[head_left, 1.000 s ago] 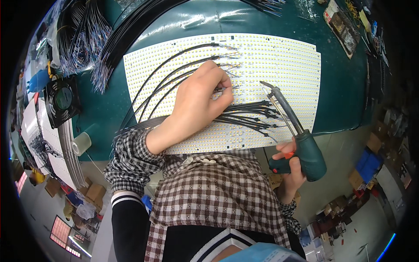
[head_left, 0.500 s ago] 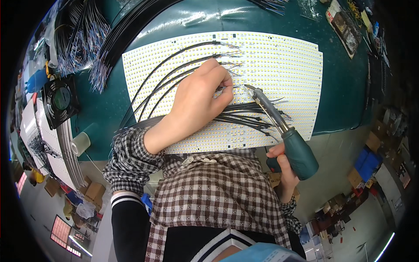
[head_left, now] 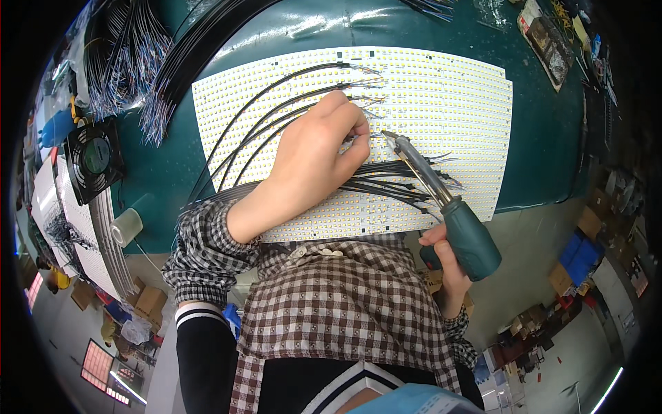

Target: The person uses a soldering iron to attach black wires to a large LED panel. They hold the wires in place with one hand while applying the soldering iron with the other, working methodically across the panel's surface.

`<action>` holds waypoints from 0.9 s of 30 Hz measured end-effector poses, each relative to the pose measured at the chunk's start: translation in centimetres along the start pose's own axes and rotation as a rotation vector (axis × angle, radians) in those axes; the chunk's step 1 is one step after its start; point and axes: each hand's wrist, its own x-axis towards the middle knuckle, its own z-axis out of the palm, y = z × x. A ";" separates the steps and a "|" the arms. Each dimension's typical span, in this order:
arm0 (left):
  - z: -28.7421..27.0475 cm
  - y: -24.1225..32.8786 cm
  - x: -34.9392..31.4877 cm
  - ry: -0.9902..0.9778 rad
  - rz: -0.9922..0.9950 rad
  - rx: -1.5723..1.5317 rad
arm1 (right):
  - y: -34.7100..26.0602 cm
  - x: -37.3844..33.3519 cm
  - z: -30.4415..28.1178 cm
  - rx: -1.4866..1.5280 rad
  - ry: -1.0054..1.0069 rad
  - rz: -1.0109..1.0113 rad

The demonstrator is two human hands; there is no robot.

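Observation:
A large white panel of LED strips (head_left: 441, 96) lies on the green table mat (head_left: 289, 27). Several black wires (head_left: 276, 103) run across it to solder points. My left hand (head_left: 314, 155) rests on the panel, fingertips pinching a thin wire end against a strip. My right hand (head_left: 441, 259) grips a soldering iron (head_left: 448, 203) with a teal handle. Its metal tip points up-left and sits just right of my left fingertips. A bundle of black wires (head_left: 393, 179) lies under the iron's shaft.
Bundles of loose wires (head_left: 131, 62) lie at the upper left. A black cooling fan (head_left: 93, 159) and a roll of tape (head_left: 126, 226) sit left of the panel. More strip panels (head_left: 69, 234) are stacked at the left. Small tools and boxes (head_left: 548, 41) lie at the top right.
The soldering iron has swung left and forward, bringing its tip from the right of the wire bundle up to my left fingertips. My left hand stayed in place.

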 end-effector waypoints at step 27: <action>-0.2 0.4 0.1 -0.037 -0.021 0.038 | -0.3 0.4 0.0 0.132 -0.085 -0.073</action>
